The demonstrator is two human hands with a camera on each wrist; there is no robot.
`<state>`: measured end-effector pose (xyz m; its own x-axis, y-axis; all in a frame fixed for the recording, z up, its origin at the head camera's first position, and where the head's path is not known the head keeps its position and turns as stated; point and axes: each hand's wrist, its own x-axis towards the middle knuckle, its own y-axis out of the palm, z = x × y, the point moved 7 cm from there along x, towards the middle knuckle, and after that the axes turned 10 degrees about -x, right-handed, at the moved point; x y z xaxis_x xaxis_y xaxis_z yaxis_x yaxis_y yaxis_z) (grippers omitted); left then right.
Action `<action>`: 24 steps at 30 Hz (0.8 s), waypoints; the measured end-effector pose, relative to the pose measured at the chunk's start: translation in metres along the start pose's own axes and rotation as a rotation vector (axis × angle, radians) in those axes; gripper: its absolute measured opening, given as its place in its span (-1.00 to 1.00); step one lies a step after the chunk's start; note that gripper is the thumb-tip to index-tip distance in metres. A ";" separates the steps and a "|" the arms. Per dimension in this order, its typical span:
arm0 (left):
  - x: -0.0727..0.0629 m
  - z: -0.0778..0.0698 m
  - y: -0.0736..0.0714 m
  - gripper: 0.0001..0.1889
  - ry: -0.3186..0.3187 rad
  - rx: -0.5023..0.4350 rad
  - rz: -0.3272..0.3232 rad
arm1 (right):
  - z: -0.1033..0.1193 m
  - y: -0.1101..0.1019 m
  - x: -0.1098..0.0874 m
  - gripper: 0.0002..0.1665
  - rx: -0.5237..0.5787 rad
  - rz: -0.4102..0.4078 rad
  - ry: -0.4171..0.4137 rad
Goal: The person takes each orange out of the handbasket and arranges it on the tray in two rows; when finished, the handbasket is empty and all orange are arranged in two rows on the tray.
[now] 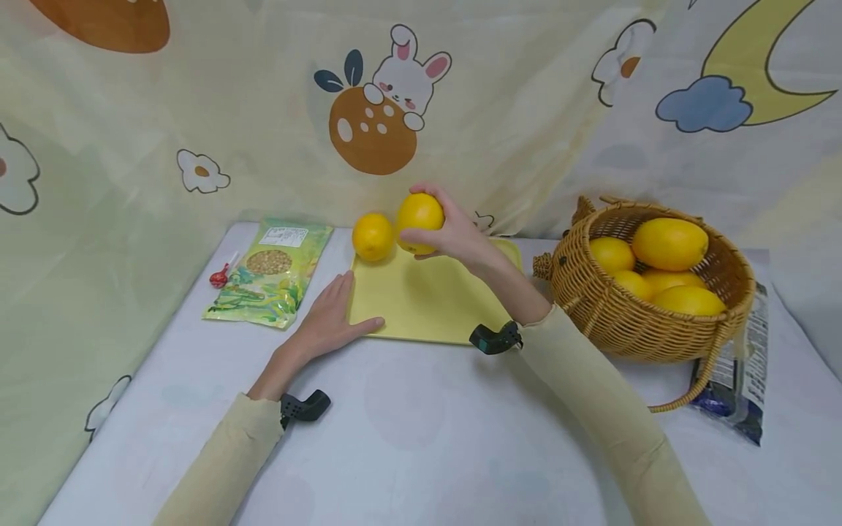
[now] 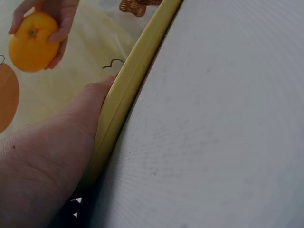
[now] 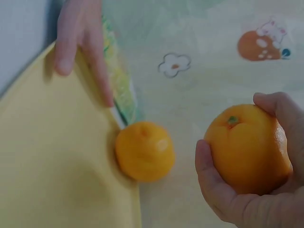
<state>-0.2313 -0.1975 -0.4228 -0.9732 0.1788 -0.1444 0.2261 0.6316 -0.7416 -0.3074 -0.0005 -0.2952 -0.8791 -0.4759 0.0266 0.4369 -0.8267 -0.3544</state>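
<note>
Orange (image 1: 419, 213) sits just above the middle of the head view, clamped between the curled thumb and fingers of the right hand (image 1: 457, 234), raised clear of the yellow board (image 1: 434, 303). Just left of it, a second orange (image 1: 373, 237) rests at the board's upper left corner; the right wrist view shows a gap between the two fruits. At the board's left edge lies the left hand (image 1: 331, 315), fingers straight and thumb spread apart, touching the rim and gripping nothing. Farther left are a green packet (image 1: 272, 272) and, against its left side, a red lollipop (image 1: 219, 278). Right of centre stands a wicker basket (image 1: 625, 332) with several yellow fruits (image 1: 669, 244) inside; a dark packet (image 1: 737, 387), partly hidden by it, lies at the right.
</note>
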 end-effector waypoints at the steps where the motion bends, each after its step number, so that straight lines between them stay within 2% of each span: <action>1: 0.000 0.000 0.000 0.25 0.000 0.000 0.000 | -0.004 0.002 0.004 -0.18 -0.017 0.011 0.013; 5: 0.000 0.000 0.001 0.25 -0.004 -0.010 0.000 | -0.022 0.008 0.019 -0.08 -0.083 0.048 0.073; 10: 0.000 -0.001 0.001 0.24 0.000 -0.009 -0.001 | -0.040 0.012 0.031 0.00 -0.138 0.048 0.116; 15: 0.001 -0.001 0.000 0.25 0.001 -0.004 0.004 | -0.048 0.013 0.037 0.02 -0.143 0.020 0.149; 24: 0.000 0.000 0.001 0.25 -0.008 -0.009 0.009 | -0.062 0.014 0.042 0.05 -0.230 -0.015 0.193</action>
<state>-0.2316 -0.1968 -0.4231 -0.9715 0.1783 -0.1563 0.2351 0.6365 -0.7346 -0.3505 -0.0135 -0.3568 -0.9148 -0.3800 -0.1368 0.3880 -0.7331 -0.5587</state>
